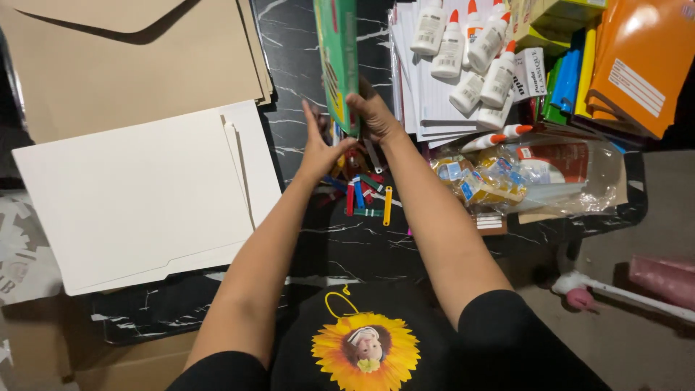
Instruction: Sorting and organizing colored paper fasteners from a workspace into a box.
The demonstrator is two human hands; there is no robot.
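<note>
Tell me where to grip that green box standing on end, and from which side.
Grip the green box low on its two narrow long edges, coming from its near end. It stands upright and thin, so pinching across the slim sides looks steadiest; the right hand already holds that lower edge, with the left hand open beside it.

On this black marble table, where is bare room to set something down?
Bare black marble table lies between the cream folder and the clear plastic bag, below the scattered coloured crayons. Another strip runs between the brown envelopes and the green box. The white glue bottles corner is crowded.
</note>
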